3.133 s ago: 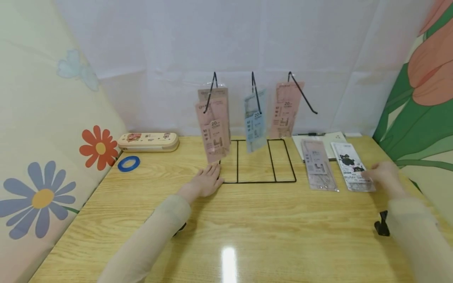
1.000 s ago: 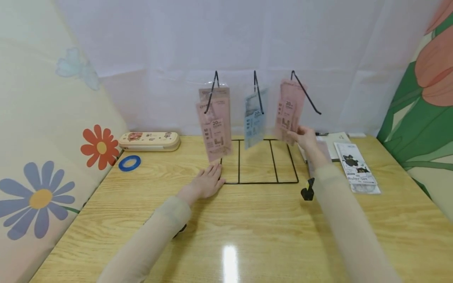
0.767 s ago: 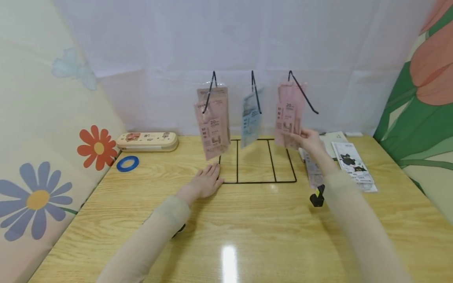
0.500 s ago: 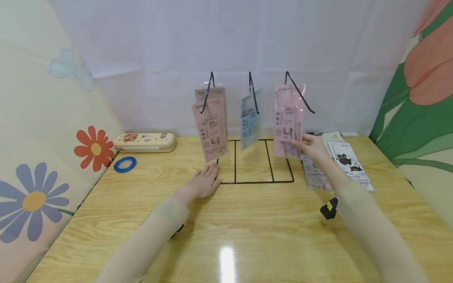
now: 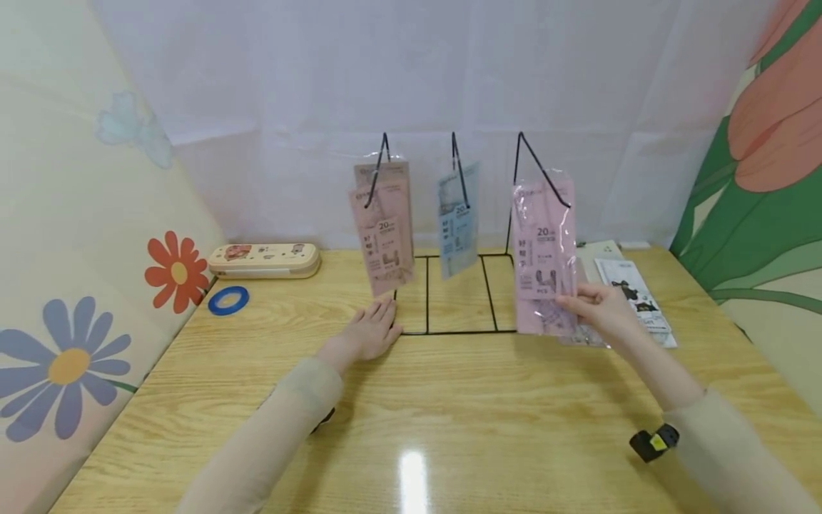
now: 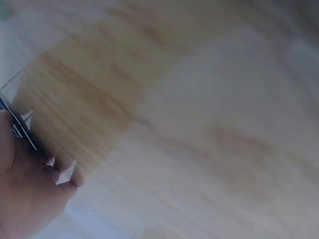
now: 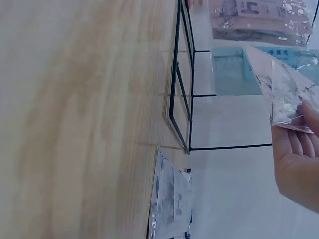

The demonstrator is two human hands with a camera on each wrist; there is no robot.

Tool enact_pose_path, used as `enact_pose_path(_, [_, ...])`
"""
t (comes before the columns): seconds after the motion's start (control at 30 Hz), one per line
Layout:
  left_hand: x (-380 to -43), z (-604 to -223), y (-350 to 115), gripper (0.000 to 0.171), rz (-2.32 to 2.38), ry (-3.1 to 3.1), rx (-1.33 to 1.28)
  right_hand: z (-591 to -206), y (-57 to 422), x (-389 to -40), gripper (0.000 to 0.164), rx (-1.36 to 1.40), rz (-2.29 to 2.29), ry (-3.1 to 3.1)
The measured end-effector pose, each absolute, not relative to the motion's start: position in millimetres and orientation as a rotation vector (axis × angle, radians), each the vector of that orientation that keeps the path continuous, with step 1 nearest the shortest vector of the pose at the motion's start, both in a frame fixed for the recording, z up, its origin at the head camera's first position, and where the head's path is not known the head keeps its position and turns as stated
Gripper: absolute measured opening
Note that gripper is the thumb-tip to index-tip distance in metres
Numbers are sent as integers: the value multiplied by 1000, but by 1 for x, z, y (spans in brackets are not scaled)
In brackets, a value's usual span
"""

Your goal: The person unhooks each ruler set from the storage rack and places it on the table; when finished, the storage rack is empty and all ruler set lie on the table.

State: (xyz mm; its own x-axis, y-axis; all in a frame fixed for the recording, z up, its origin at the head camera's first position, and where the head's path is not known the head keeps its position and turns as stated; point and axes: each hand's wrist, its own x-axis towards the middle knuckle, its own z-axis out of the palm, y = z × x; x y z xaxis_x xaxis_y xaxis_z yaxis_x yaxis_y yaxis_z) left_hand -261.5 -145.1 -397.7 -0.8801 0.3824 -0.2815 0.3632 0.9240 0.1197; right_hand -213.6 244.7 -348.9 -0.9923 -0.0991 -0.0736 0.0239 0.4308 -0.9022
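My right hand (image 5: 606,310) pinches the lower right edge of a pink ruler-set packet (image 5: 544,250), marked 20 cm and 4 PCS. This packet hangs upright at the outer end of the black rack's right hook (image 5: 539,165); whether its top is still on the hook, I cannot tell. In the right wrist view, thumb and fingers grip the packet's (image 7: 284,89) bottom corner. My left hand (image 5: 366,334) lies flat on the table, fingertips touching the left side of the rack (image 5: 461,333). A blue packet (image 5: 459,228) hangs on the middle hook, and pink packets (image 5: 383,243) overlap on the left one.
On the right lie a white cat-print ruler-set packet (image 5: 636,296), a notebook (image 5: 597,250) and another packet (image 7: 172,199), partly hidden in the head view. A cream pencil case (image 5: 263,261) and a blue ring (image 5: 228,311) are on the left.
My right hand has left the cat-print packet, taken hold of the pink packet on the right hook and drawn it forward and down along the hook. The left hand has stayed put.
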Motion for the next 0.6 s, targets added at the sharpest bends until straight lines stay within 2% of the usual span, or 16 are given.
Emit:
enact_pose_path(0.2, [-262,-397,-145,62,86,2774,556,-348,260,-178,55,-141,-1624,2518])
enact_pose_path(0.5, [-263,-398,-146,62,111,2767,573,-351,283,-133,26,-258,-1701,2448])
enact_pose_path(0.6, [-265,-399,-147,63,91,2766,572,-353,294,-123,29,-309,-1727,2422])
